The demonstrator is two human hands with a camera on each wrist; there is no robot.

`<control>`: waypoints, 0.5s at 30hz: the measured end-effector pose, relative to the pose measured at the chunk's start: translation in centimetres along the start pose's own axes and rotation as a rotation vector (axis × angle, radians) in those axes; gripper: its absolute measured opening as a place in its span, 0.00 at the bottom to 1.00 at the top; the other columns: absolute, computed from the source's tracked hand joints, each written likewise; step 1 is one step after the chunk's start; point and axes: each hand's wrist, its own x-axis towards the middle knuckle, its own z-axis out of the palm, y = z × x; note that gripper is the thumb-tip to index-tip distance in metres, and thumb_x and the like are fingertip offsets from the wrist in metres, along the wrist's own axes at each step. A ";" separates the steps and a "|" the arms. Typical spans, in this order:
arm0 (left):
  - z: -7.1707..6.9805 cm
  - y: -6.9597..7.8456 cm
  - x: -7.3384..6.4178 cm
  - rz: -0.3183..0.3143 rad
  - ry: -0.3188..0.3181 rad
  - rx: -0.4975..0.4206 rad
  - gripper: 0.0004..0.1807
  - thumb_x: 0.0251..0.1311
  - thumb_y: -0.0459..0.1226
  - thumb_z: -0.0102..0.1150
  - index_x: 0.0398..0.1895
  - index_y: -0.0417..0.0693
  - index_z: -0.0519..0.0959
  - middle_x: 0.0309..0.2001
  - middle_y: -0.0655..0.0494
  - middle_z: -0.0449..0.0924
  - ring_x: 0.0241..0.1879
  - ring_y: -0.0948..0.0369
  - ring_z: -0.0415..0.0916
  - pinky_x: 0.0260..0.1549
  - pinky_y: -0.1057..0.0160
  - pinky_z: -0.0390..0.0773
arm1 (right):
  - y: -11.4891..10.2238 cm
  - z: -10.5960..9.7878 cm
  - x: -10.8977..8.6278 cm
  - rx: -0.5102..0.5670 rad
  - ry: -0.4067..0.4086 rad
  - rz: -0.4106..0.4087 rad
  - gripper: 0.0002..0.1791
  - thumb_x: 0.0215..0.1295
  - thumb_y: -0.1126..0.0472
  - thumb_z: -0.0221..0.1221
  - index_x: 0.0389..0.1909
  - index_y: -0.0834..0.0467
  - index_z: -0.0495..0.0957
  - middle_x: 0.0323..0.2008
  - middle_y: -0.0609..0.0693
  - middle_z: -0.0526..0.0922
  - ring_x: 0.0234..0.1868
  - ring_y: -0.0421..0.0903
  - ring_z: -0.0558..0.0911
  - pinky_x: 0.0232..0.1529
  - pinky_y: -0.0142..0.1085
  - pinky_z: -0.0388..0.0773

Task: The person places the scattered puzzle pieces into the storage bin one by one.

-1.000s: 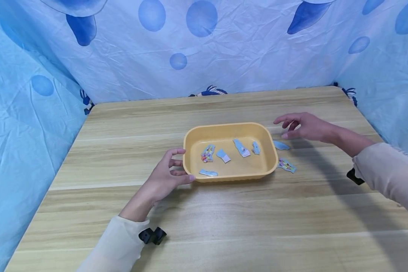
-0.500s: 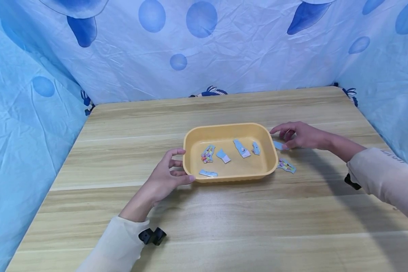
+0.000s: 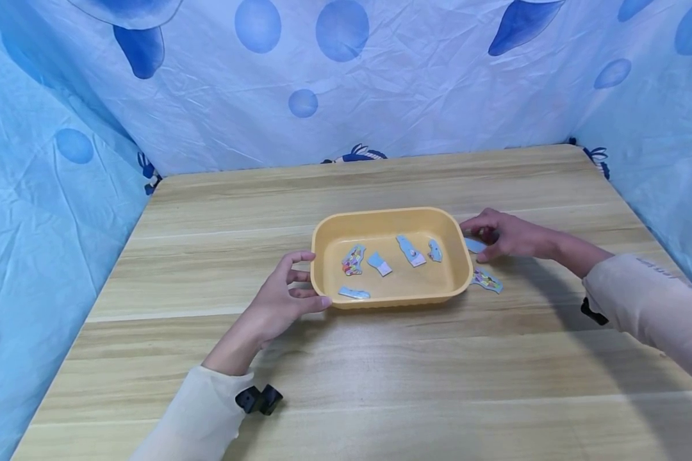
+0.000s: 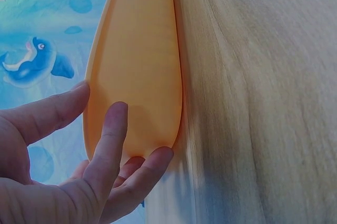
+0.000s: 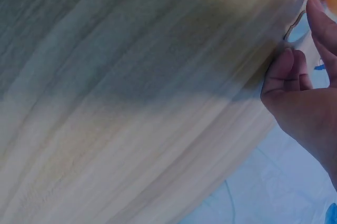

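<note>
In the head view, a shallow yellow plastic tray [image 3: 400, 301] sits mid-table with several small printed puzzle pieces lying in it, one of them colourful [image 3: 353, 260]. My left hand [image 3: 279, 294] holds the tray's left end, thumb at the near corner. The left wrist view has its fingers on the orange-looking tray wall [image 4: 139, 50]. Just right of the tray, my right hand [image 3: 504, 237] pinches a pale blue puzzle piece [image 3: 474, 246] between thumb and fingers, low over the table. In the right wrist view, part of that blue piece [image 5: 299, 30] shows between the fingertips.
Another colourful puzzle piece [image 3: 487, 280] lies on the wooden table [image 3: 415, 384], close against the tray's right side and nearer to me. Blue dolphin-print fabric [image 3: 207, 96] hangs along the back and both sides of the table.
My right hand has come down and slightly toward the tray, onto the pale blue puzzle piece, and its thumb and fingers have closed in. The left hand and tray stay in place.
</note>
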 end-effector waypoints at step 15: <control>0.1 -0.1 0.2 -0.006 0.009 0.003 0.46 0.47 0.27 0.72 0.68 0.54 0.58 0.57 0.42 0.70 0.48 0.51 0.79 0.43 0.59 0.81 | 1.1 -0.8 0.3 -0.039 -0.066 -0.027 0.35 0.53 0.69 0.68 0.65 0.57 0.71 0.47 0.57 0.66 0.44 0.52 0.65 0.42 0.42 0.66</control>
